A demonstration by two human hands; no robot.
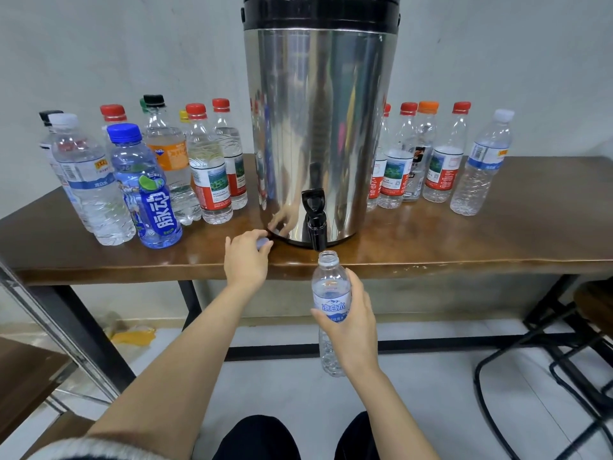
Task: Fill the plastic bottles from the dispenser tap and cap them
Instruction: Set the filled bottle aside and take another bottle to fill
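A tall steel dispenser [318,127] stands on the brown table [464,240], its black tap [314,220] hanging over the front edge. My right hand [355,323] grips an uncapped clear bottle with a blue label [330,293], held upright with its open mouth just under the tap spout. My left hand [247,257] rests on the table to the left of the tap, fingers curled round a small pale bottle cap [264,242].
Several capped bottles [142,180] stand in a cluster left of the dispenser, and several more [441,161] stand to its right. A black metal stool frame [570,360] sits on the floor at the right. My knees show at the bottom.
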